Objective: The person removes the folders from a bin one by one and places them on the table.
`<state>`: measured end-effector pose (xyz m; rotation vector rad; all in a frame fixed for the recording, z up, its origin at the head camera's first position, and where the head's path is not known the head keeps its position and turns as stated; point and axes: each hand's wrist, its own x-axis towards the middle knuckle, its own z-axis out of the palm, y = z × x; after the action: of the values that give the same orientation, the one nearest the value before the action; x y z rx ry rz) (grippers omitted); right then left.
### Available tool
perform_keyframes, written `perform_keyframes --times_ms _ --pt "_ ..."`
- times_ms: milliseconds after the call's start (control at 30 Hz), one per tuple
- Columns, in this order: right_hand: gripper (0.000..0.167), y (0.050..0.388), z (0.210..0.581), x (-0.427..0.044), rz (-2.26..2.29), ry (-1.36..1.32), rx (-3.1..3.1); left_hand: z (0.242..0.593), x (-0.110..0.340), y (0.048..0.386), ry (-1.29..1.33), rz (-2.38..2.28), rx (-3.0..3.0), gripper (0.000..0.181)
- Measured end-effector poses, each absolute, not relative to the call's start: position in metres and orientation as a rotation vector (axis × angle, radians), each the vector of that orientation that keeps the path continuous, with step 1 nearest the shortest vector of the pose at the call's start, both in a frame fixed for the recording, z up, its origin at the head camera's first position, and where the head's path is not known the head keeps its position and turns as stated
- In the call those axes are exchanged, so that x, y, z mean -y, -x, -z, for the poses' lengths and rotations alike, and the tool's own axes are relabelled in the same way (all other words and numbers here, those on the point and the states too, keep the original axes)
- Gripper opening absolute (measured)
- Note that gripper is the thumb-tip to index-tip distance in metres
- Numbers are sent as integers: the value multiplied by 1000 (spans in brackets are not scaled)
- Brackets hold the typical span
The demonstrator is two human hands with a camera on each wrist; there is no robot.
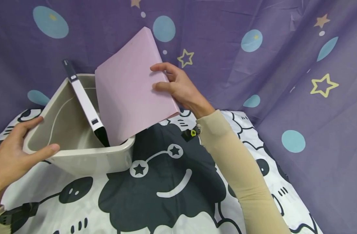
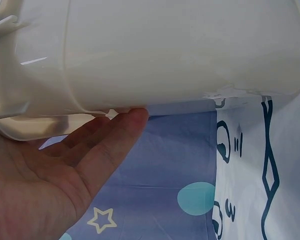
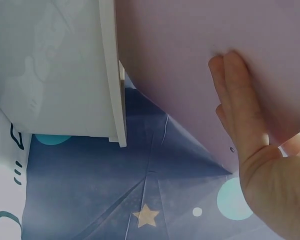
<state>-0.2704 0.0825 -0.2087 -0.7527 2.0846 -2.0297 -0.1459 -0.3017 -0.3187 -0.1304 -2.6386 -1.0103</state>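
In the head view my left hand (image 1: pixel 13 156) grips the left end of a pale grey plastic bin (image 1: pixel 93 159), its thumb over the rim. The left wrist view shows the fingers (image 2: pixel 122 132) against the bin's outer wall (image 2: pixel 155 55). My right hand (image 1: pixel 181 86) holds a pink folder (image 1: pixel 131 84) by its right edge, thumb on the near face. The folder is tilted, its lower left part in the bin's right side. In the right wrist view, fingers (image 3: pixel 242 100) lie flat along the folder's other face (image 3: pixel 175 60). The bin hides its lowest corner.
A long, narrow white bar with black ends (image 1: pixel 84 100) leans inside the bin, left of the folder. A sheet with black-and-white cartoon sheep (image 1: pixel 166 182) covers the surface below. Behind hangs a purple curtain (image 1: pixel 213 48) with stars and blue spots.
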Motion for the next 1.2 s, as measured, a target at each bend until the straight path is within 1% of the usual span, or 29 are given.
perform_keyframes --times_ms 1200 --pt "45 253 214 -106 2200 728 -2040 317 301 141 108 1036 2651 101"
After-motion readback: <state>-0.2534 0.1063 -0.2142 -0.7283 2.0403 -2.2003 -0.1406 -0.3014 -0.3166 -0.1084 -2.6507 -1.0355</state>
